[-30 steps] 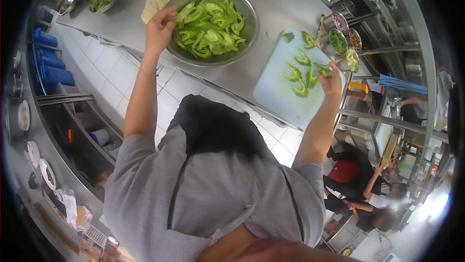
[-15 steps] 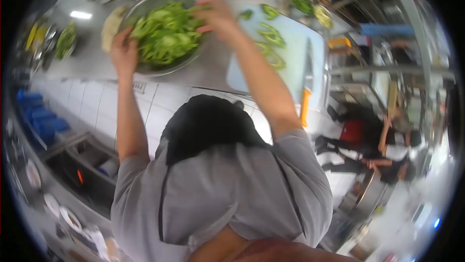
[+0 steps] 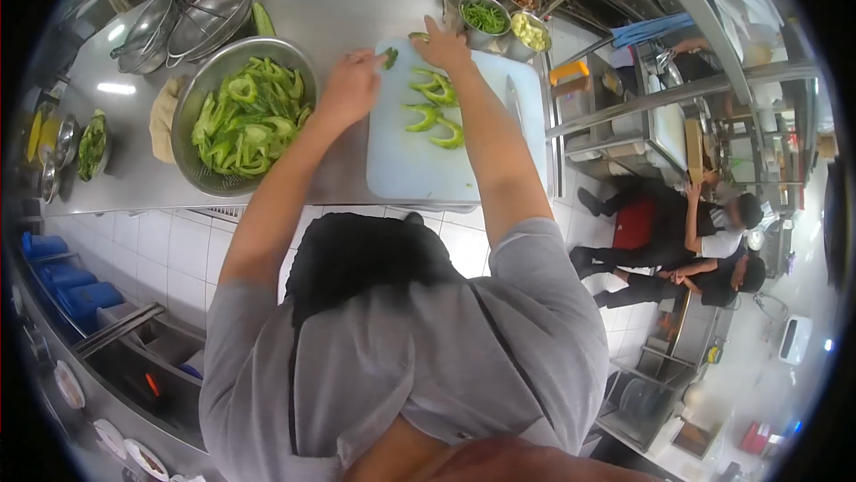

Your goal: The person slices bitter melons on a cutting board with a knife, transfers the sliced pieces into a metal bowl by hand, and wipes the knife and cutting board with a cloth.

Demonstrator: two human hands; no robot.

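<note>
Held right hand (image 3: pixel 444 49) fingers partly spread at the far edge of the cutting board (image 3: pixel 406 165), beside a green slice (image 3: pixel 418 36). Held left hand (image 3: pixel 350 88) fingers bent at its far left corner, unable to tell whether pinching. Had curved slices (image 3: pixel 435 116) mid-board, open tabletop (image 3: pixel 348 0) beyond.

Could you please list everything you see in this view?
Table: one, silver, upper centre
Cutting board: one, pale blue, on table
Bowl: one, silver, left of board
Cut vegetable pieces: many, green, in bowl; several on board
Knife: one, silver blade, board's right
Tubs: four, silver, beyond board's right corner
Cloth: one, beige, left of bowl
Metal vessels: several, silver, beyond bowl
Bins: at least three, blue, lower left
Other people: at least two, dark clothing, right
Left hand: one, bare, near board's left edge
Right hand: one, bare, at board's far edge
</note>
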